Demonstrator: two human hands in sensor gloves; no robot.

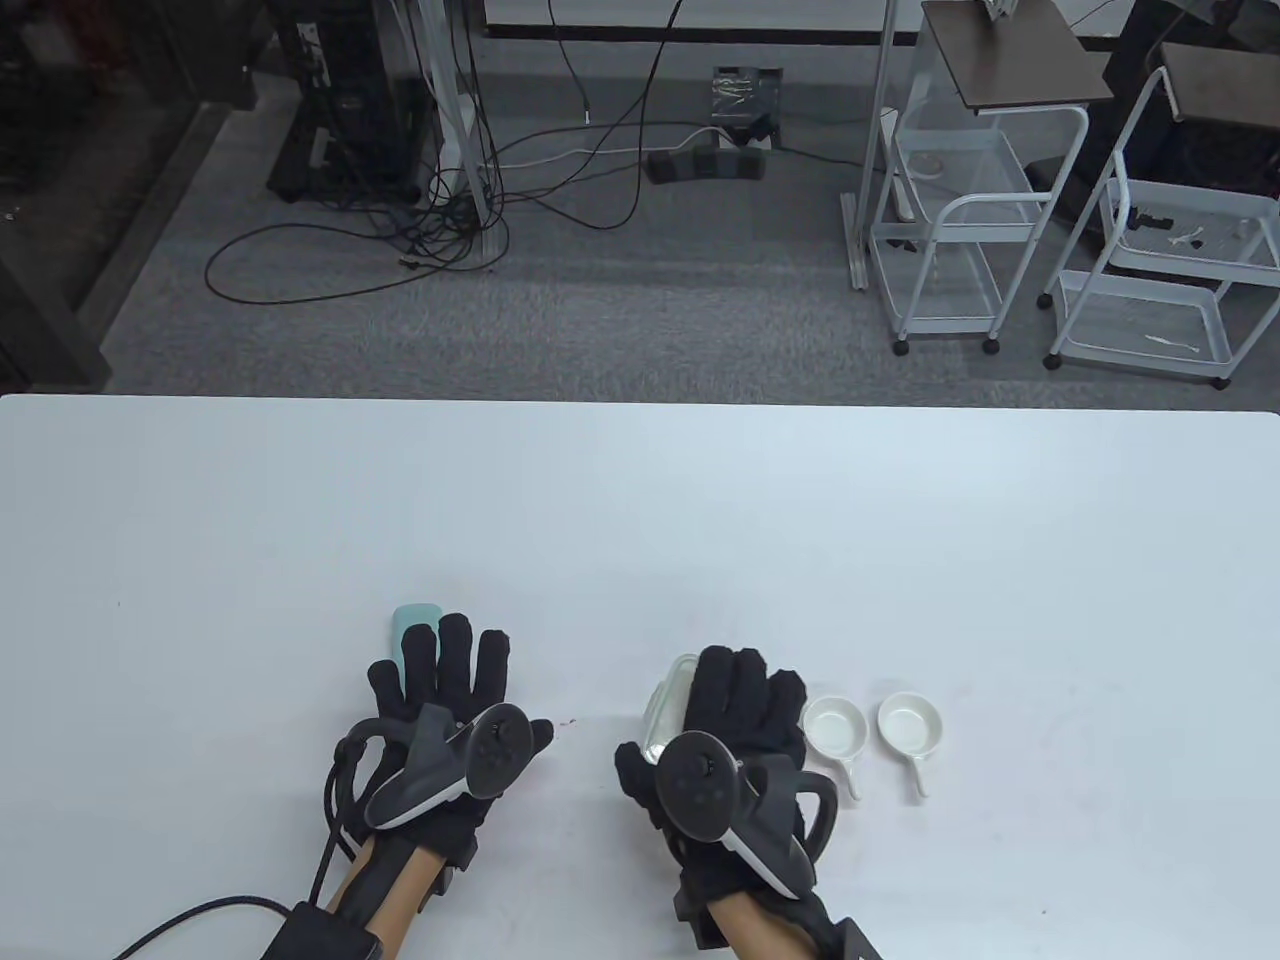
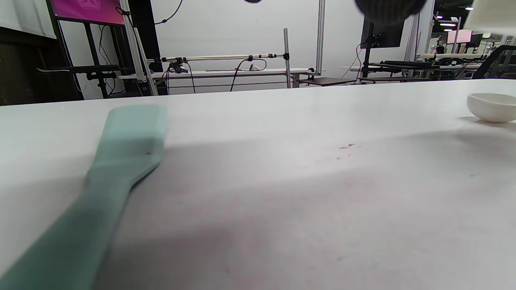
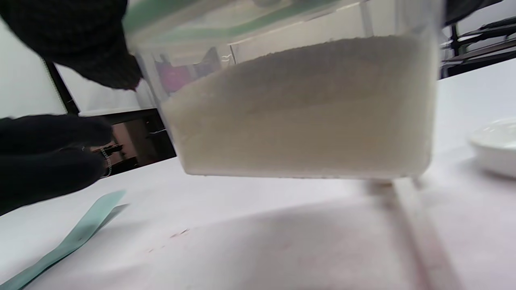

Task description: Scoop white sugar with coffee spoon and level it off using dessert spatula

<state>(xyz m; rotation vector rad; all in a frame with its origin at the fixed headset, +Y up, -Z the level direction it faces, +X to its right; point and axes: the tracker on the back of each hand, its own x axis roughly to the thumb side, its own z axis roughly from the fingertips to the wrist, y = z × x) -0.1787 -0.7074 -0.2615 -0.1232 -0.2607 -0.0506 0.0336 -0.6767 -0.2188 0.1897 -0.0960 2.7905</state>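
Two black-gloved hands enter from the bottom of the table view. The left hand (image 1: 440,700), lower centre-left, lies flat with straight fingers over one mint-green flat dessert spatula (image 1: 413,625); only its blade tip shows, its long axis pointing up-frame. The right hand (image 1: 735,730), lower centre, covers one clear plastic container of white sugar (image 1: 665,705), lifted off the white table (image 1: 640,520) in the right wrist view; its grip is hidden. Right of it lie two small white ceramic spoons (image 1: 833,727), handles pointing down-frame.
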